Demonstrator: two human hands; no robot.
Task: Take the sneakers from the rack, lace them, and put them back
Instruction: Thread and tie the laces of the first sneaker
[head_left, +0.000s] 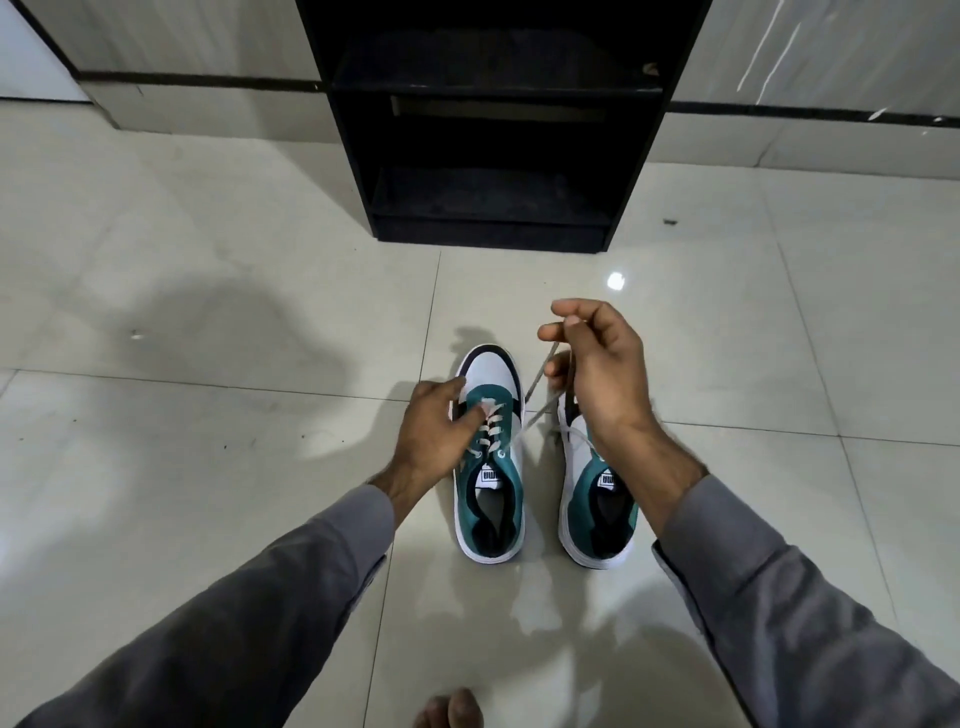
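Two white and teal sneakers stand side by side on the tiled floor, toes pointing away from me. My left hand (435, 426) rests on the left sneaker (491, 499), fingers pressing its laced front. My right hand (597, 369) is raised above the right sneaker (597, 509) and pinches a grey lace (540, 376) that runs taut down to the left sneaker's eyelets. The right sneaker's toe is hidden behind my right hand; a loose white lace lies across its front.
A black shoe rack (498, 130) with bare shelves stands straight ahead against the wall. Glossy cream floor tiles (208, 312) spread to both sides. My bare toes (449, 709) show at the bottom edge.
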